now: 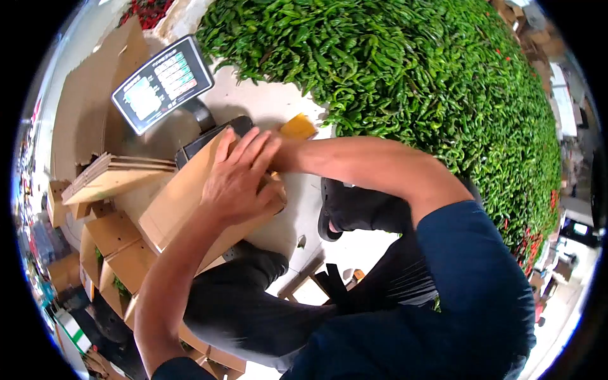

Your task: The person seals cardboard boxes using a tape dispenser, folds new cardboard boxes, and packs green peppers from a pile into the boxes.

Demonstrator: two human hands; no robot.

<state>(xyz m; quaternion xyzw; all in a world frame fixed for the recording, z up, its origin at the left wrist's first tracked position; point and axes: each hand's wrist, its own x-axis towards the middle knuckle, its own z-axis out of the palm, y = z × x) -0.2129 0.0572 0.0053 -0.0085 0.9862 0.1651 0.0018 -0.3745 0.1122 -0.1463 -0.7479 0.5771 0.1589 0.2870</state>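
Observation:
A closed-looking brown cardboard box [183,199] stands tilted between my knees and a digital scale [163,83]. Across its upper end lies my left hand [239,180], fingers stretched out and apart, pressed on the cardboard. My right hand [276,152] reaches in from the right to the same end of the box. Its fingers are mostly hidden behind my left hand, so its grip does not show. Beyond the box, the scale's dark base [239,125] is partly covered. A yellow piece [299,126] lies on the floor just past my right wrist.
A large heap of green chili peppers [405,76] fills the floor ahead and to the right. Stacked flat cardboard [120,174] and open boxes [117,240] stand at the left. Red peppers [147,12] lie at the top. A dark shoe [329,215] is beside the heap.

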